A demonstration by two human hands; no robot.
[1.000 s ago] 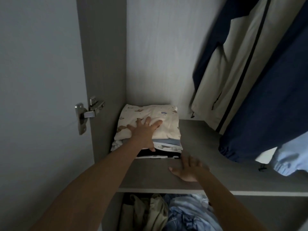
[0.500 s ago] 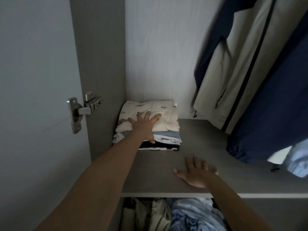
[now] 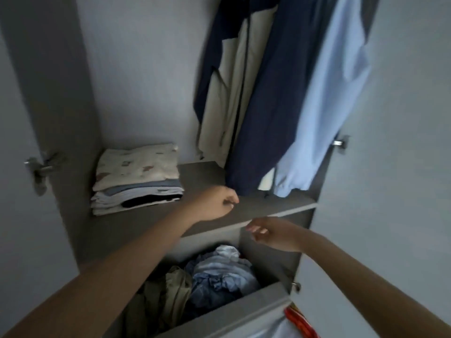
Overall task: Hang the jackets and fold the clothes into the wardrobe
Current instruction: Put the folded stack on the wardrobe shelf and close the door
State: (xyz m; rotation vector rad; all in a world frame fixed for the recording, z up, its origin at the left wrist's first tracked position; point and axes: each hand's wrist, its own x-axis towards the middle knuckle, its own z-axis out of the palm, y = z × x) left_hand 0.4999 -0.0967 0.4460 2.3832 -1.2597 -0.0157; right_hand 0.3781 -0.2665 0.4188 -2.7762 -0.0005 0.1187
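Two slim bare forearms, uncovered right up to the near edge of the view, end in a bare left hand (image 3: 214,203) and a bare right hand (image 3: 274,234), both softened by motion blur.

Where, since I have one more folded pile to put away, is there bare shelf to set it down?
The shelf is bare between the folded stack on the left and the hem of the navy jacket on the right, and along its front edge. Crowded: the back right under the jacket, and the drawer of crumpled clothes below.
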